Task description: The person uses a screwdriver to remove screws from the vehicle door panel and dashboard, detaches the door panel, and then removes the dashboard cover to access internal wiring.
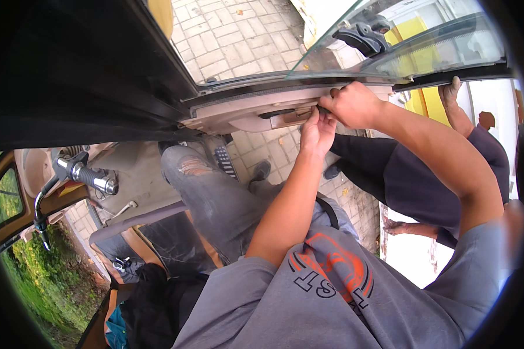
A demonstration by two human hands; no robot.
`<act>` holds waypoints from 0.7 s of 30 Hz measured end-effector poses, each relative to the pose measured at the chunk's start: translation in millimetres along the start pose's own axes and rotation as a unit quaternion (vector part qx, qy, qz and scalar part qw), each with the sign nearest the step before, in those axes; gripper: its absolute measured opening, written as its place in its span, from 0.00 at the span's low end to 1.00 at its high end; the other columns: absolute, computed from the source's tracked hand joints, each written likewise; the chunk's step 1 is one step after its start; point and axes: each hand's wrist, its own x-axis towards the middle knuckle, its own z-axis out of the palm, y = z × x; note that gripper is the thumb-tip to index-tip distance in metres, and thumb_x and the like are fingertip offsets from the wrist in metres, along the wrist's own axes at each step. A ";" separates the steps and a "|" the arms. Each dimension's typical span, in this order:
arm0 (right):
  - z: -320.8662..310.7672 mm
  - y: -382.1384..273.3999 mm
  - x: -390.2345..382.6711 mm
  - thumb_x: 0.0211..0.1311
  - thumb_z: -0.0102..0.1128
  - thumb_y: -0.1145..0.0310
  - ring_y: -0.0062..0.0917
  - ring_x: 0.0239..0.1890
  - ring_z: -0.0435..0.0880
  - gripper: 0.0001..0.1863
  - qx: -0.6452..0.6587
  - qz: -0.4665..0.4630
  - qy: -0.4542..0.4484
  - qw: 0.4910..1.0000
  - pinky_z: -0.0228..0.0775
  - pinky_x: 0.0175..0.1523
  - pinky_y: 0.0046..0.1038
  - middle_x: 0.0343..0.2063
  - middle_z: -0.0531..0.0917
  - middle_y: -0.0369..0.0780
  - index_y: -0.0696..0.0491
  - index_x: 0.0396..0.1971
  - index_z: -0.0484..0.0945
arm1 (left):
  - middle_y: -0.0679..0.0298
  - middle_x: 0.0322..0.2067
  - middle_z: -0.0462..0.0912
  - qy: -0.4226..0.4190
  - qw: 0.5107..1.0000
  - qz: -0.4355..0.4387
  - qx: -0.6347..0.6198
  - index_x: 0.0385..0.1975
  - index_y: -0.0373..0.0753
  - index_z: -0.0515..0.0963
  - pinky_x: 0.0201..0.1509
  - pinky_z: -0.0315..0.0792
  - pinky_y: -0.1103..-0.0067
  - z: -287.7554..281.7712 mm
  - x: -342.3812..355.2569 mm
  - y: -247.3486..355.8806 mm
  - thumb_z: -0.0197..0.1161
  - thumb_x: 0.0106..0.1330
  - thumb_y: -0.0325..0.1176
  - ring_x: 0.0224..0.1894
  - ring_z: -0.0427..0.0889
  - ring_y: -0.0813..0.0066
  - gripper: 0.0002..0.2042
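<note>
My left hand (317, 134), palm up, is raised to a beige door panel (215, 111), its fingers curled at the panel's lower part beside a dark recessed handle (273, 115). My right hand (352, 106) meets it from the right, fingers closed at the same spot, touching or nearly touching the left fingertips. A small dark piece shows between the fingers, too hidden to name. Above the panel is a dark frame strip (244, 86) with a tilted glass pane (314, 52), which has a black fitting (361, 41) on it.
A co-worker in dark clothes (413, 180) stands at the right, one hand (451, 96) on the frame's lower edge. At the left are a handlebar (96, 179), a seat (163, 238) and a foot pedal (224, 160). A dark panel (75, 70) fills the upper left, and pavers (215, 41) show outside.
</note>
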 end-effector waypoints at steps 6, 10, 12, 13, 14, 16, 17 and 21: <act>10.0 -18.3 1.9 0.58 0.59 0.57 0.49 0.41 0.84 0.20 0.191 0.295 -0.004 0.936 0.76 0.47 0.45 0.37 0.85 0.53 0.61 0.39 0.79 | 0.73 0.31 0.78 0.064 0.995 -0.048 0.058 0.33 0.43 0.75 0.48 0.73 0.78 6.8 4.4 -1.1 0.52 0.76 0.39 0.37 0.76 0.81 0.10; 6.1 -17.0 0.0 0.56 0.60 0.60 0.46 0.41 0.85 0.17 0.138 0.218 -0.008 0.966 0.78 0.45 0.43 0.38 0.84 0.50 0.55 0.41 0.79 | 0.67 0.37 0.81 0.030 0.998 -0.035 0.043 0.40 0.40 0.76 0.58 0.72 0.73 -5.7 -2.3 -2.9 0.54 0.74 0.34 0.44 0.78 0.75 0.07; 3.6 -8.1 -7.3 0.54 0.61 0.62 0.43 0.39 0.86 0.15 0.040 0.071 0.003 0.997 0.79 0.41 0.41 0.36 0.83 0.47 0.52 0.41 0.80 | 0.65 0.41 0.81 0.056 0.996 -0.041 0.049 0.43 0.38 0.76 0.61 0.71 0.71 -5.8 -2.3 4.1 0.56 0.73 0.32 0.46 0.78 0.73 0.07; 9.1 3.4 -6.8 0.51 0.62 0.63 0.39 0.35 0.86 0.15 -0.039 -0.034 0.056 0.997 0.79 0.35 0.38 0.33 0.82 0.45 0.50 0.40 0.79 | 0.62 0.45 0.81 0.067 0.996 -0.038 0.039 0.46 0.37 0.76 0.64 0.71 0.68 -1.7 -4.1 4.6 0.57 0.71 0.30 0.49 0.78 0.70 0.08; 11.2 12.6 -6.0 0.51 0.61 0.63 0.39 0.34 0.86 0.15 -0.055 -0.064 0.051 0.995 0.79 0.34 0.37 0.32 0.81 0.44 0.50 0.40 0.79 | 0.62 0.45 0.81 0.043 0.998 -0.046 0.026 0.47 0.37 0.76 0.64 0.70 0.68 -1.3 -3.9 3.9 0.57 0.71 0.30 0.49 0.78 0.70 0.09; 11.4 17.6 -1.8 0.51 0.61 0.64 0.38 0.32 0.86 0.14 -0.080 -0.127 0.040 0.988 0.79 0.32 0.36 0.31 0.81 0.44 0.50 0.38 0.79 | 0.62 0.45 0.81 0.003 0.998 -0.056 -0.001 0.48 0.36 0.76 0.64 0.70 0.68 -2.8 -7.0 5.8 0.57 0.71 0.30 0.49 0.78 0.70 0.10; 13.2 18.0 -1.9 0.53 0.61 0.63 0.40 0.31 0.86 0.12 -0.051 -0.110 0.035 0.992 0.78 0.34 0.40 0.30 0.83 0.46 0.52 0.36 0.79 | 0.63 0.44 0.81 -0.019 0.999 -0.036 0.011 0.47 0.37 0.76 0.62 0.71 0.71 -2.5 -7.6 2.6 0.57 0.72 0.31 0.49 0.79 0.72 0.09; 0.8 -12.4 9.1 0.56 0.60 0.59 0.45 0.37 0.86 0.15 0.114 0.214 -0.007 0.970 0.77 0.43 0.45 0.33 0.86 0.50 0.56 0.36 0.79 | 0.66 0.41 0.82 0.097 0.995 -0.024 0.024 0.45 0.38 0.75 0.56 0.74 0.75 3.7 9.7 2.8 0.54 0.75 0.35 0.45 0.80 0.75 0.08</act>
